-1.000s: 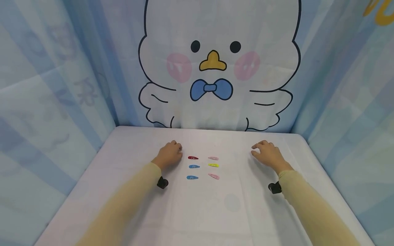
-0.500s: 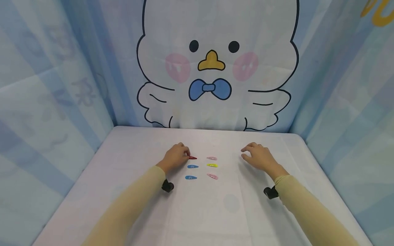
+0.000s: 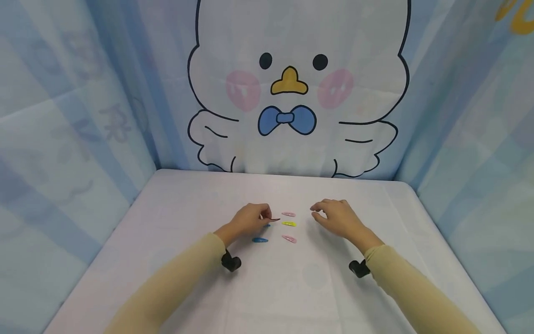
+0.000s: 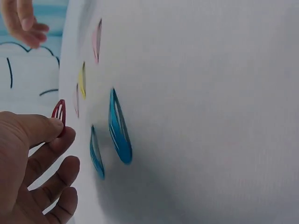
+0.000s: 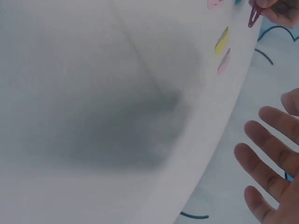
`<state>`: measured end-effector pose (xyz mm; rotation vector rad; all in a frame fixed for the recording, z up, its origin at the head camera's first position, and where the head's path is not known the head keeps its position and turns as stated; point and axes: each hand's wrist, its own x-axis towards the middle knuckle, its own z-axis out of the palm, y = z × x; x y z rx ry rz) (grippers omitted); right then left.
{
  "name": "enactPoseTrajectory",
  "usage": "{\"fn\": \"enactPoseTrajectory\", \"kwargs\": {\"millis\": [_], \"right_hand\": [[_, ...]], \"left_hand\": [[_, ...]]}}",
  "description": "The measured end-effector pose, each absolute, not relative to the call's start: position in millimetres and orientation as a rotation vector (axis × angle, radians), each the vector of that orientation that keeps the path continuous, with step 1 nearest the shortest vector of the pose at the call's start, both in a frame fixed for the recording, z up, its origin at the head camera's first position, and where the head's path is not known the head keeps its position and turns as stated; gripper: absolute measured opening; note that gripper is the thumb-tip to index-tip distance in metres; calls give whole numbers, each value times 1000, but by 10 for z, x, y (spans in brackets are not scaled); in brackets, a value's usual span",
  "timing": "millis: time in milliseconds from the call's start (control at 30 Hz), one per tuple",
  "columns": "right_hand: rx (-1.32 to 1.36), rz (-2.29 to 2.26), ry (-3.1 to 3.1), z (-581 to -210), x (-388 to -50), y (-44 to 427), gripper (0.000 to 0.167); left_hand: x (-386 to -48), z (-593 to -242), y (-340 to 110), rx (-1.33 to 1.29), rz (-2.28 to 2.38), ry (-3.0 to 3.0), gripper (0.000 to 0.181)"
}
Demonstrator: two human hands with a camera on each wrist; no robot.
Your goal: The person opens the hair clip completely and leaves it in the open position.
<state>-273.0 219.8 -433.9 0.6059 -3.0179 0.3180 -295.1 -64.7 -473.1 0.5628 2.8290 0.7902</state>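
Note:
Thumb and index finger of the left hand [image 3: 248, 219] pinch a red hair clip [image 4: 59, 112] by one end, above the table. Beneath that hand, one blue clip [image 4: 96, 153] is partly covered in the head view; a second blue clip [image 3: 260, 240] lies nearer the front. To their right, a pink clip [image 3: 289, 214], a yellow clip [image 3: 289, 224] and another pink clip [image 3: 289, 239] form a column. The right hand [image 3: 340, 218] hovers right of this column, fingers apart and loosely bent, holding nothing.
A white cloth covers the table [image 3: 267, 292]. Behind it hangs a curtain [image 3: 292, 153] printed with a bird in a blue bow tie, and more curtains [image 3: 62, 139] stand at both sides. A small black camera [image 3: 231, 261] sits at the left wrist.
The left hand took hold of the red clip, lifted it from the table and moved right with it. The right hand moved left, closer to the pink and yellow clips.

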Motion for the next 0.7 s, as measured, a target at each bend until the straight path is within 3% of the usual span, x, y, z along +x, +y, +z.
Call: {"fn": "enactPoseTrajectory", "kwargs": {"millis": [467,700], "right_hand": [[926,330,-2769,-4076,-2351,1892,26],[1022,338,-2661,-3965,-2194,1829,5]], "left_hand": [[-2402,-4306,-365,1042,973,2815,6],[-2226,-4176,-415,1110,1076,2849,7]]}}
